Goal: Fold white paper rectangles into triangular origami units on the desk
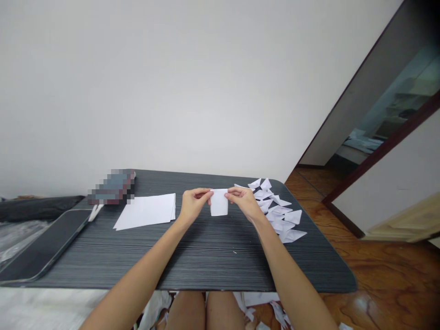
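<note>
A small folded sheet of white paper is held up over the middle of the table. My left hand pinches its upper left corner between thumb and fingers. At the upper right corner my right hand pinches the same sheet. To the left lies a stack of blank white paper. Several folded paper boats are spread out beside my right hand and forearm, partly hidden by them.
The dark table stands against a white wall. At its back left is a pixelated device with a white cable; a dark flat panel lies at the left edge. Paper scraps are below the front edge.
</note>
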Tool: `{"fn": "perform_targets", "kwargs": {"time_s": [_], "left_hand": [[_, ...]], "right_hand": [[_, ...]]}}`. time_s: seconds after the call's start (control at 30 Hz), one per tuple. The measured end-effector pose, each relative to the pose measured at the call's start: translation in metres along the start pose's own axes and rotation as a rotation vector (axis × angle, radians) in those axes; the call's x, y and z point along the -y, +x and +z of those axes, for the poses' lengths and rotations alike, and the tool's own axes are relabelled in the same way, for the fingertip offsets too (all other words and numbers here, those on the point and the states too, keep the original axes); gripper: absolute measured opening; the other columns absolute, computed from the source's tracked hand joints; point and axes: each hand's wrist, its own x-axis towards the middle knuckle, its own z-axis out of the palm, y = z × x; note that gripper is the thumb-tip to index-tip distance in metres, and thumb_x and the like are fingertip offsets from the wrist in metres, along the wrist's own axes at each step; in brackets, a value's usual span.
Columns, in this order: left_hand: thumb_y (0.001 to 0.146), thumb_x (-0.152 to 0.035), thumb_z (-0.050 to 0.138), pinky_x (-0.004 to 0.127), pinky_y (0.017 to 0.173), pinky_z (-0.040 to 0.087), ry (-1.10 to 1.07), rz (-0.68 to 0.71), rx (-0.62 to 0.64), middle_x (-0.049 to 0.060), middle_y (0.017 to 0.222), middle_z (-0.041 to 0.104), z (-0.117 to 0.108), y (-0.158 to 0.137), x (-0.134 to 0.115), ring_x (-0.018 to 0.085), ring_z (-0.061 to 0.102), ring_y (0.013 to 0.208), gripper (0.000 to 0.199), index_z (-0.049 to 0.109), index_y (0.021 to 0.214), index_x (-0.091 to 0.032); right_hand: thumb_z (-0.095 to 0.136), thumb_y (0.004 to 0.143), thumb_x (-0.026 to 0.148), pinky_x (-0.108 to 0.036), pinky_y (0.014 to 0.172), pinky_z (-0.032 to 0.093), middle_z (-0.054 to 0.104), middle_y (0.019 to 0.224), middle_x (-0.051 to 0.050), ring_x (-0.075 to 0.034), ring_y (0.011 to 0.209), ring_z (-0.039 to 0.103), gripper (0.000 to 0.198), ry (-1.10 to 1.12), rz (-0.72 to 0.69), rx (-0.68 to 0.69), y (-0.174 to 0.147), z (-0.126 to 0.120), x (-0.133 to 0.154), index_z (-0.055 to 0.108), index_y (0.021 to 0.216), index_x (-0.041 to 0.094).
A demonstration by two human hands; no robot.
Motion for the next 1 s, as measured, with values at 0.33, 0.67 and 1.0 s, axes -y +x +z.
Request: {"fn": "perform_targets", "kwargs": {"time_s": [0.33, 0.67, 1.0], "left_hand": [[0.068, -0.035, 0.057, 0.024, 0.058, 0.043, 0.050, 0.044, 0.011, 0.001, 0.050, 0.059, 0.000, -0.001, -0.002, 0.014, 0.054, 0.052, 0.024, 0.065, 0.069, -0.012], [0.070, -0.029, 0.055, 0.022, 0.053, 0.040, 0.009, 0.062, 0.072, -0.001, 0.048, 0.055, 0.005, -0.006, -0.004, 0.011, 0.051, 0.048, 0.018, 0.060, 0.063, -0.013], [0.066, -0.021, 0.055, 0.018, 0.043, 0.034, -0.137, -0.035, -0.066, -0.005, 0.041, 0.048, 0.002, 0.001, -0.001, 0.006, 0.043, 0.039, 0.014, 0.051, 0.055, -0.013]], "right_hand": [[0.069, 0.054, 0.029, -0.023, 0.053, 0.036, 0.060, 0.061, 0.001, -0.008, 0.053, 0.047, 0.021, 0.023, -0.009, 0.020, 0.002, -0.002, -0.004, 0.062, 0.068, 0.014], [0.063, 0.062, 0.034, -0.025, 0.056, 0.036, 0.059, 0.059, 0.000, -0.010, 0.056, 0.047, 0.019, 0.056, -0.068, -0.026, 0.003, 0.002, -0.008, 0.065, 0.063, 0.016], [0.059, 0.065, 0.038, -0.027, 0.055, 0.041, 0.062, 0.059, -0.002, -0.014, 0.057, 0.053, 0.025, -0.106, -0.051, 0.054, -0.002, 0.006, -0.004, 0.066, 0.066, 0.014]]}}
